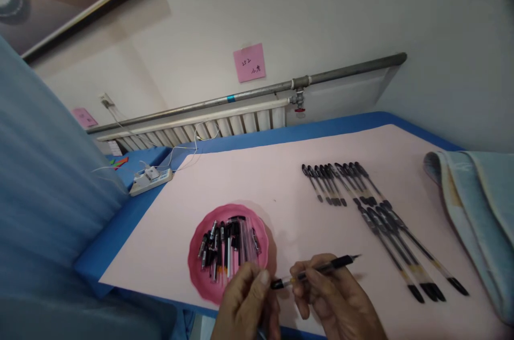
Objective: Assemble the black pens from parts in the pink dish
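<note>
My left hand and my right hand are closed together on one black pen near the table's front edge. The left fingers pinch its rear end, the right fingers grip its clear barrel, and its tip points right. Just behind my left hand stands a pink plate filled with several loose pen parts. To the right, several assembled black pens lie in a row on the pink mat.
A folded light-blue towel lies at the right edge. A white power strip with cables sits on the blue table cover at back left. A radiator and pipe run along the wall.
</note>
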